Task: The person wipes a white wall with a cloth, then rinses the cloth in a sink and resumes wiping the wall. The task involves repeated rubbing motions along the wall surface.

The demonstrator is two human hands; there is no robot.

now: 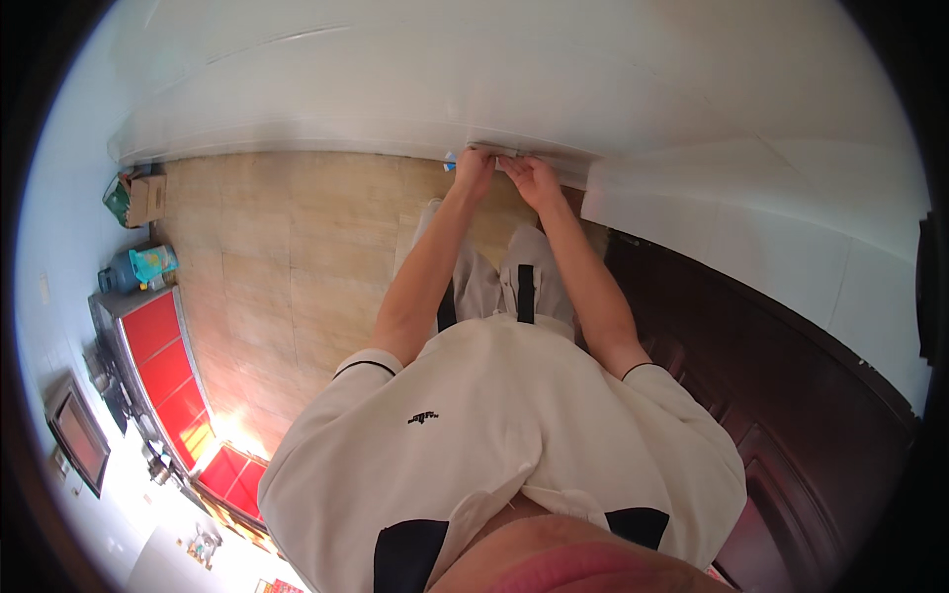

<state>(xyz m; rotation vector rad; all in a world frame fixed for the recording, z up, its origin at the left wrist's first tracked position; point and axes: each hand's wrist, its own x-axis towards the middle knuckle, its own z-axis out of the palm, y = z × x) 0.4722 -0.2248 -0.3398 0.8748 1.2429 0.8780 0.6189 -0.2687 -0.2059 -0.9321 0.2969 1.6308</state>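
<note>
Both hands are raised at a pale wall (pixel 415 81) in front of me. My left hand (pixel 474 174) has its fingers curled at a thin, pale, flat piece (pixel 493 147) against the wall surface. Just left of that hand a small blue and white item (pixel 449 161) pokes out; whether the fingers hold it cannot be made out. My right hand (pixel 534 179) is close beside the left, palm partly turned up, its fingertips at the same pale piece. The fingertips of both hands are too small and partly hidden to show a grip.
A dark brown panelled door (pixel 741 370) stands at my right. Tan floor tiles (pixel 282 244) spread to the left. Along the left wall are a cardboard box (pixel 147 200), a blue water bottle (pixel 117 273), a turquoise bag (pixel 154 261) and red-fronted cabinets (pixel 164 356).
</note>
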